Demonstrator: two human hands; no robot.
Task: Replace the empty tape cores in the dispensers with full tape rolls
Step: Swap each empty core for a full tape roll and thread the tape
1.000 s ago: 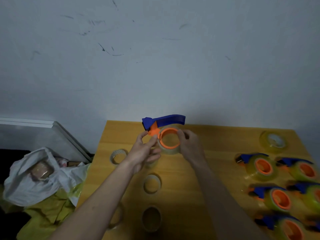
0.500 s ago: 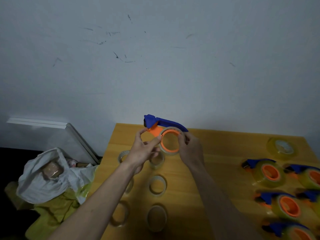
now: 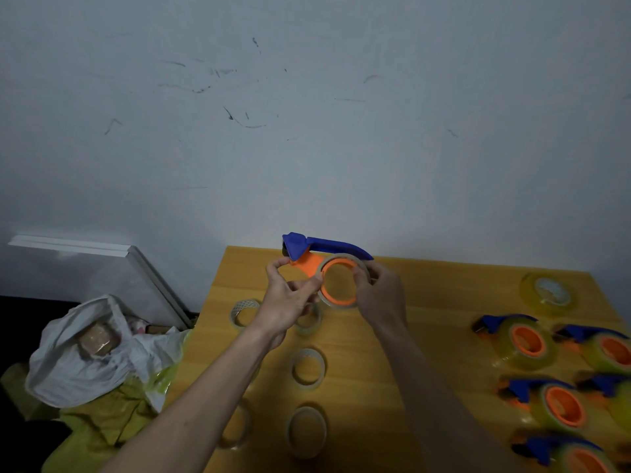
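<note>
I hold a blue and orange tape dispenser [image 3: 324, 249] above the far middle of the wooden table [image 3: 444, 302]. An empty tape core [image 3: 363, 268] sits around its orange hub. My left hand [image 3: 286, 302] pinches the orange neck of the dispenser below the blue head. My right hand [image 3: 379, 295] grips the right side of the core and hub. Several empty cores [image 3: 307, 367] lie on the table under my arms. A full clear tape roll [image 3: 548, 290] lies flat at the far right.
Several dispensers loaded with full rolls [image 3: 526, 343] lie along the table's right side. Left of the table, a white bag [image 3: 82, 363] with a brown roll rests on yellow plastic [image 3: 99, 425]. A white board [image 3: 102, 268] leans against the wall.
The dispenser has tilted, its blue handle now sloping down to the right. Both hands stay on it in nearly the same place. The camera has shifted slightly.
</note>
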